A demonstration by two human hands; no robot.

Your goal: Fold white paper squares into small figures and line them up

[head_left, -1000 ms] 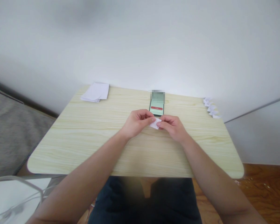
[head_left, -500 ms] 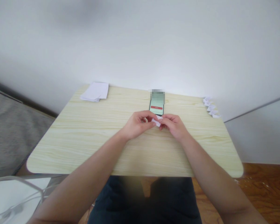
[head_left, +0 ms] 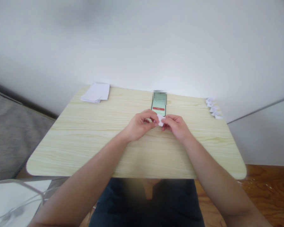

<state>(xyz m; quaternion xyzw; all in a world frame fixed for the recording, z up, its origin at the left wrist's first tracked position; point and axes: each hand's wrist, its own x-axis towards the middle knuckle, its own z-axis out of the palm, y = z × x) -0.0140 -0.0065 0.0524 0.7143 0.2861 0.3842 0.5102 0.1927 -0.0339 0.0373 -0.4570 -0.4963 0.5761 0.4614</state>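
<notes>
A small folded piece of white paper [head_left: 160, 120] is held between my two hands over the middle of the table. My left hand [head_left: 142, 125] pinches its left side with thumb and fingers. On the other side, my right hand [head_left: 176, 126] grips the paper between thumb and forefinger, the remaining fingers curled beneath. Fingertips cover part of the paper, so its exact folds cannot be made out. Just beyond the hands lies a phone [head_left: 158, 107], its screen lit with a red bar across it and its upper part blurred.
White paper sheets [head_left: 96, 92] lie stacked at the table's back left. Several small folded paper pieces [head_left: 214, 109] form a row along the right edge. The pale wooden table [head_left: 85, 138] meets a white wall behind. A grey fabric surface [head_left: 14, 132] is at the left.
The paper has been turned and tilted between my fingers, and less of its flat face shows than a second ago. My fingertips have shifted along it; both hands stay near the phone.
</notes>
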